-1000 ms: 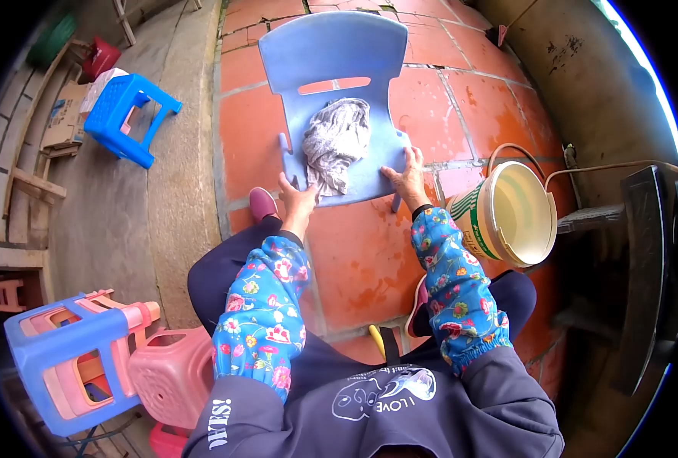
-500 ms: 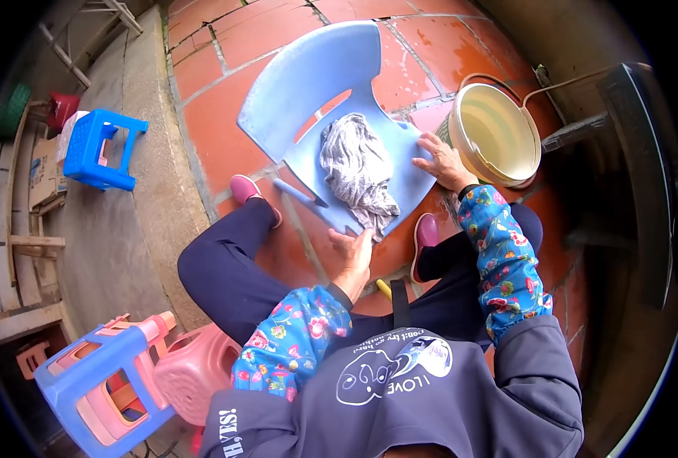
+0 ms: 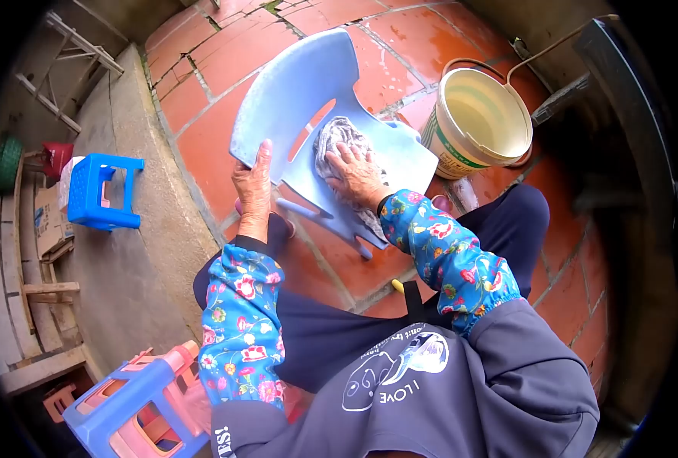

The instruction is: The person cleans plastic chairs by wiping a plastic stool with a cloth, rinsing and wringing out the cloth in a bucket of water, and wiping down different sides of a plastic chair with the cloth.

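A light blue plastic chair [image 3: 289,95] stands tilted between my knees, its backrest pointing away to the left. My left hand [image 3: 253,183] grips the near left corner of the backrest, thumb on top and the other fingers partly hidden. On the seat lies a crumpled grey-and-white cloth [image 3: 331,136]. My right hand [image 3: 356,177] rests flat on that cloth, fingers spread, covering its middle. Part of the cloth trails toward the seat's near edge under my wrist.
A bucket [image 3: 476,114] of cloudy water stands on the red tile floor [image 3: 209,133] at the right. To the left, a blue stool [image 3: 102,191] sits on a concrete ledge [image 3: 144,252]. Stacked plastic stools [image 3: 136,404] are at lower left, and a dark panel [image 3: 636,145] at far right.
My left hand has moved from the seat's near edge up to the backrest corner. My right hand has gone from the seat's right edge onto the cloth, which has shifted slightly.
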A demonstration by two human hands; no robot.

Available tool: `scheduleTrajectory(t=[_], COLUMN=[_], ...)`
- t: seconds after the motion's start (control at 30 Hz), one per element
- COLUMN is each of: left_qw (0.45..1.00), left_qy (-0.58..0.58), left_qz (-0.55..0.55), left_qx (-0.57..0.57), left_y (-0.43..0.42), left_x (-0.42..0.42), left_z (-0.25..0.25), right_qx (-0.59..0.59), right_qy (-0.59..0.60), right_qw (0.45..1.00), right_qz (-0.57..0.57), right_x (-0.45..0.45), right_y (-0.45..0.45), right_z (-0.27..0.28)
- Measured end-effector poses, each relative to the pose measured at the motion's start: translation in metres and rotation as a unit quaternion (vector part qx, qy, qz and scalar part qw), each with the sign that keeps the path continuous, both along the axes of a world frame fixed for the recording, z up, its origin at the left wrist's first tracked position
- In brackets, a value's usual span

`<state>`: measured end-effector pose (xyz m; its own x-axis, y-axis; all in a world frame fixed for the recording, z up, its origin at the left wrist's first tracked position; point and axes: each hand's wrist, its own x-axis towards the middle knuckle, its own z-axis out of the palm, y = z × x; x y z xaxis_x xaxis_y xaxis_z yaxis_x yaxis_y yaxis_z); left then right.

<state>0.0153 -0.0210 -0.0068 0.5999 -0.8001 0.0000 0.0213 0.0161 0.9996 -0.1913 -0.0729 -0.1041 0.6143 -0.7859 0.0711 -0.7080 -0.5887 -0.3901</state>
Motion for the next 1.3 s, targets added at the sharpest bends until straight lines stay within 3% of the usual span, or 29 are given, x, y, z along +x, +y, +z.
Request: scheduleTrajectory(t=[0.03, 0.23, 0.33, 0.53, 0.67, 0.7, 0.77, 0.83, 1.03, 1.07, 1.23, 1.3], left_qw=[1.000, 0.999, 0.999, 0.998, 0.999, 0.999, 0.999, 0.999, 0.998, 0.998, 0.998, 0.997], left_qy=[-0.002, -0.022, 0.002, -0.025, -0.037, -0.043, -0.031, -0.028, -0.024, -0.023, 0.002, 0.012], left_qz=[0.001, 0.024, 0.041, 0.025, 0.013, 0.014, 0.007, 0.011, 0.037, 0.042, 0.035, 0.032], left_qx=[-0.004, 0.034, -0.005, -0.059, -0.012, -0.007, -0.008, -0.019, -0.042, -0.043, -0.060, -0.064], left_y=[-0.001, 0.002, -0.003, -0.005, -0.003, -0.003, -0.002, -0.002, -0.005, -0.006, -0.007, -0.008], left_x=[-0.001, -0.007, -0.019, -0.020, -0.011, -0.011, -0.011, -0.012, -0.018, -0.018, -0.017, -0.017], left_z=[0.007, 0.012, 0.018, 0.016, 0.014, 0.015, 0.017, 0.016, 0.022, 0.020, 0.014, 0.016], right_qx=[0.006, -0.068, -0.075, 0.001, -0.013, 0.031, -0.066, -0.129, -0.122, -0.074, 0.020, -0.008], right_qy=[0.034, -0.051, -0.088, -0.169, -0.144, -0.101, -0.097, -0.070, -0.087, -0.112, -0.114, -0.117], right_qw=[0.999, 0.990, 0.978, 0.985, 0.966, 0.961, 0.964, 0.983, 0.986, 0.986, 0.988, 0.979], right_qz=[0.008, -0.116, -0.173, 0.025, 0.216, 0.255, 0.238, 0.112, -0.071, -0.098, 0.103, 0.169], right_x=[-0.002, 0.001, 0.020, 0.046, 0.021, 0.013, 0.008, -0.001, 0.006, 0.018, 0.034, 0.024], right_y=[-0.009, -0.054, -0.050, 0.022, 0.006, -0.008, -0.043, -0.077, -0.078, -0.063, 0.007, 0.019], right_z=[0.016, -0.006, -0.005, -0.001, -0.004, 0.012, -0.001, 0.000, 0.002, 0.004, 0.008, 0.008])
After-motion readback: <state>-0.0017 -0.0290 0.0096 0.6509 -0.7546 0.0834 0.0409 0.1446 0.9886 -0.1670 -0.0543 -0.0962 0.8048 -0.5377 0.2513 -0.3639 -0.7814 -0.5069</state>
